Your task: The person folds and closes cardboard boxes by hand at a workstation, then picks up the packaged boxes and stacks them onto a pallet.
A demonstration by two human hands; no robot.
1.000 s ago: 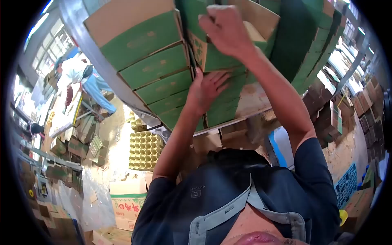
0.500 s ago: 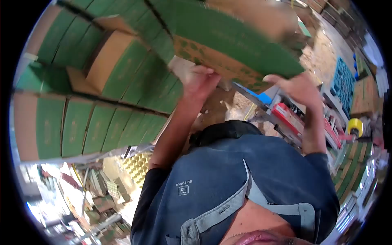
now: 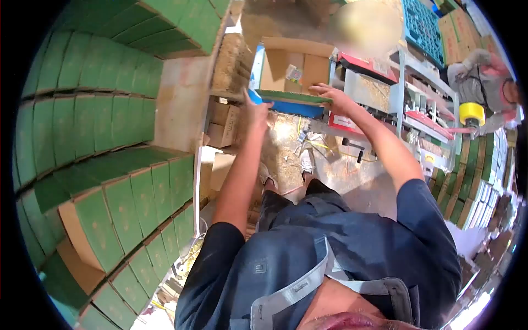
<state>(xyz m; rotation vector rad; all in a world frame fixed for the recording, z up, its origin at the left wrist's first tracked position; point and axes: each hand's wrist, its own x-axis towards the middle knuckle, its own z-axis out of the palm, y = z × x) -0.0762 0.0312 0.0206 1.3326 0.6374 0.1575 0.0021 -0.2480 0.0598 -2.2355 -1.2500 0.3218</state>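
We are looking down at an open cardboard carton point(image 3: 278, 69) standing in front of us, on or just above a blue surface point(image 3: 297, 109); its underside is hidden. Inside, a small printed patch point(image 3: 293, 73) is showing against bare brown board. Our right hand point(image 3: 342, 103) is holding the near right corner, fingers loosely bent over the edge. Our left hand point(image 3: 256, 113) is reaching to the near left corner, thumb apart from the fingers; we cannot tell whether it is gripping.

We are judging the carton light and fairly stiff, likely dry rather than slippery, its flaps bending easily; the corners are offering the firmest hold.

Below, scraps and cords are littering the sunlit floor point(image 3: 286, 151). To our left, green boxes point(image 3: 82, 124) are standing in tall stacks. To our right, a person in grey point(image 3: 491, 91) is standing near a yellow roll point(image 3: 471, 113) and a metal frame point(image 3: 402, 82).
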